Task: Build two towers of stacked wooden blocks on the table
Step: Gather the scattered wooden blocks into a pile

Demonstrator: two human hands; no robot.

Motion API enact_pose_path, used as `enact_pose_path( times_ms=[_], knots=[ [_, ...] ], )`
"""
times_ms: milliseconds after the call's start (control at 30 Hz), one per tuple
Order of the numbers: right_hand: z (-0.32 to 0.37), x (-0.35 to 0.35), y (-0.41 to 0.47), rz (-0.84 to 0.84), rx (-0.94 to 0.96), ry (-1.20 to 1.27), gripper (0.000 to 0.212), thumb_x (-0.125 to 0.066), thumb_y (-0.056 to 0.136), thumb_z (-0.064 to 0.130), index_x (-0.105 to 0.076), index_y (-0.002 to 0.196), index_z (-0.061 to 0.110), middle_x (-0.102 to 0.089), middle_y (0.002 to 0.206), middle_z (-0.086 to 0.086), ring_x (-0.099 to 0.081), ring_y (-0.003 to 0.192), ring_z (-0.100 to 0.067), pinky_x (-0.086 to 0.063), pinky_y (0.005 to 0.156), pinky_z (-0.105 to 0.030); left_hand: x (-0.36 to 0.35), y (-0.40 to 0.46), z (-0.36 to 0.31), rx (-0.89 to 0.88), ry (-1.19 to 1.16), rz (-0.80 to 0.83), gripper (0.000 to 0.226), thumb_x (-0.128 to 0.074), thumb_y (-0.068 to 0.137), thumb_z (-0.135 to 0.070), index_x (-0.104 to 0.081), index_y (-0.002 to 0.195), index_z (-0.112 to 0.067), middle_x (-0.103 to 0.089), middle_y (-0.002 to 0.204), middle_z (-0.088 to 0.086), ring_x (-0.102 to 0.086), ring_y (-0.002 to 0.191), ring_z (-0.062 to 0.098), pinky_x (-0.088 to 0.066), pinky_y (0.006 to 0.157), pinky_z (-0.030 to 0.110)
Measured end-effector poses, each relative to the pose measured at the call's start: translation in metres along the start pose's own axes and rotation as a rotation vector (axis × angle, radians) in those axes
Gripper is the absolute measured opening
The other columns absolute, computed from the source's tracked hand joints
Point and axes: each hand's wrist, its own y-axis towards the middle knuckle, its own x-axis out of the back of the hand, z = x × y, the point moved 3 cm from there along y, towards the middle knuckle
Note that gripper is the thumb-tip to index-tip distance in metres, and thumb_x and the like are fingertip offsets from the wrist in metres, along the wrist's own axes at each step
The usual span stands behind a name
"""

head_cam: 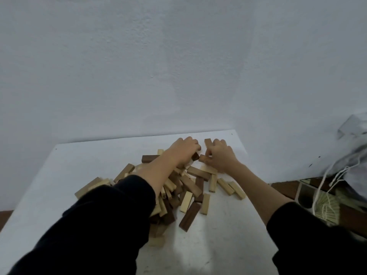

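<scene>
Left hand (183,150) grips a dark brown wooden block (195,156); right hand (219,155) pinches a tan wooden block (202,158). They look light, rigid, smooth; best pinched by long sides.

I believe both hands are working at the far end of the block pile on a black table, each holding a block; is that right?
Not quite: the table is white, not black, as the head view shows. Left hand and right hand do each hold a block at the pile's far end.

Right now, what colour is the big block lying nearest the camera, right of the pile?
Dark brown block, clearest in the head view.
</scene>
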Motion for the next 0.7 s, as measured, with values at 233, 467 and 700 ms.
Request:
enact_pose_path(
  times_ms=[233,467,700],
  knots=[
    [-0.003,0.016,0.000,-0.136,0.001,0.258,0.028,-0.061,0.085,0.029,-0.063,0.073,0.004,-0.054,0.084,-0.005,-0.046,0.090,-0.022,-0.038,0.076,-0.027,0.002,0.016,0.011,-0.065,-0.134,0.014,0.010,-0.060,0.087,-0.018,-0.065,0.095,-0.017,-0.055,0.101,0.001,-0.050,0.101,0.020,-0.035,0.075,0.029],
    [-0.040,0.024,0.011,-0.102,-0.381,0.840,0.011,-0.037,0.092,0.005,-0.028,0.094,0.010,-0.063,0.083,-0.022,-0.059,0.082,-0.027,-0.039,0.059,-0.026,0.025,0.024,0.016,0.265,-0.801,0.044,0.020,-0.041,0.100,-0.017,-0.040,0.116,-0.005,-0.046,0.092,-0.001,-0.044,0.072,0.008,-0.035,0.058,0.022],
    [-0.061,-0.001,0.021,-0.061,-0.613,0.384,0.029,-0.057,0.088,0.034,-0.049,0.101,0.009,-0.052,0.097,-0.005,-0.055,0.090,-0.026,-0.040,0.067,-0.031,-0.010,0.054,-0.007,0.508,-0.923,0.007,0.070,-0.046,0.096,-0.045,-0.025,0.138,0.007,-0.056,0.124,0.019,-0.054,0.112,0.031,-0.040,0.082,0.034]
  ],
)
